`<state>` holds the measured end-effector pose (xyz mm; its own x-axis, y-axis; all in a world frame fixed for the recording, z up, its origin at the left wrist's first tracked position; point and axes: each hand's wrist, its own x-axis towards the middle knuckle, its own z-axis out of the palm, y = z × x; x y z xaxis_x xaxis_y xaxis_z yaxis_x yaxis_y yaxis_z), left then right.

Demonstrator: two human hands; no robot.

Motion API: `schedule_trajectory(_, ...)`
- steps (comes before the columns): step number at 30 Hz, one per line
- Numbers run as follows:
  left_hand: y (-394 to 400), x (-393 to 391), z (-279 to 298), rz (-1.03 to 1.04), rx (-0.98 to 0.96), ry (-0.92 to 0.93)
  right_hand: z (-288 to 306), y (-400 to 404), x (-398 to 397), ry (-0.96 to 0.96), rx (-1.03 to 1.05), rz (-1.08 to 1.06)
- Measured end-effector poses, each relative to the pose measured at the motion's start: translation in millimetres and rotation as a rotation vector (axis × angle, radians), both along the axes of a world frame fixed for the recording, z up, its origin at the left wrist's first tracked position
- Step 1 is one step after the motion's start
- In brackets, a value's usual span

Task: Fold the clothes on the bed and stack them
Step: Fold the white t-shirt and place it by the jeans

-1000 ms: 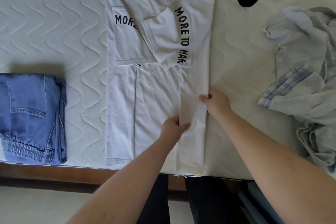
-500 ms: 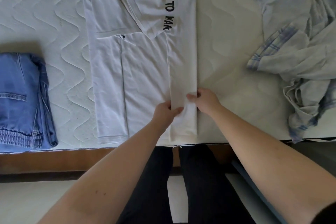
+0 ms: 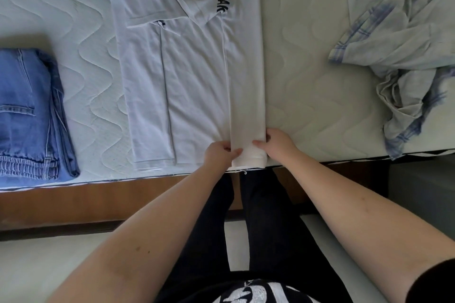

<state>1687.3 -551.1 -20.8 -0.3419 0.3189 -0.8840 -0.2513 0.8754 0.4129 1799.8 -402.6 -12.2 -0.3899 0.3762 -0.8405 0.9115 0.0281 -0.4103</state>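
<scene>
My left hand (image 3: 218, 153) and right hand (image 3: 277, 144) pinch the white T-shirt (image 3: 194, 76) hem. It lies flat on the bed (image 3: 307, 68), folded jeans (image 3: 27, 115) at its left.

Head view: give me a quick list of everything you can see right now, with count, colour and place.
T-shirt: one, white with dark lettering, centre of bed, sides folded in.
Jeans: one, blue, folded, left near the bed edge.
Shirt: one, pale with blue checks, crumpled, right.
Mattress: one, white quilted, under all clothes.
Bed frame: one, brown wood, below the mattress edge.
Floor: pale, bottom left.
Left hand: pinches the T-shirt's folded strip near its hem.
Right hand: pinches the same strip's right edge.
</scene>
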Motion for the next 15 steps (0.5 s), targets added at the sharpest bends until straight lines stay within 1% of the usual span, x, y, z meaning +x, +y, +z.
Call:
schedule_trajectory(4,-6.7,2.0,-2.8,-0.063,-0.044,0.005,3.7,-13.9,14.9,0.021,-0.006,-0.070)
schedule_trajectory(8,-12.7,4.3,-5.0,-0.094,-0.060,-0.034,6.8,-26.4,26.6,0.005,-0.005,-0.046)
schedule_trajectory(10,-12.9,4.9,-4.1,-0.126,-0.059,-0.030,7.9,-32.1,32.7,-0.028,-0.036,-0.129)
schedule_trajectory(13,-11.0,4.1,-2.1,-0.291,-0.103,0.014,8.4,-36.9,36.1,-0.118,-0.032,-0.178)
schedule_trajectory(15,-10.9,4.4,-1.1,-0.395,-0.138,0.027,11.1,-37.6,33.2,-0.201,-0.006,-0.097)
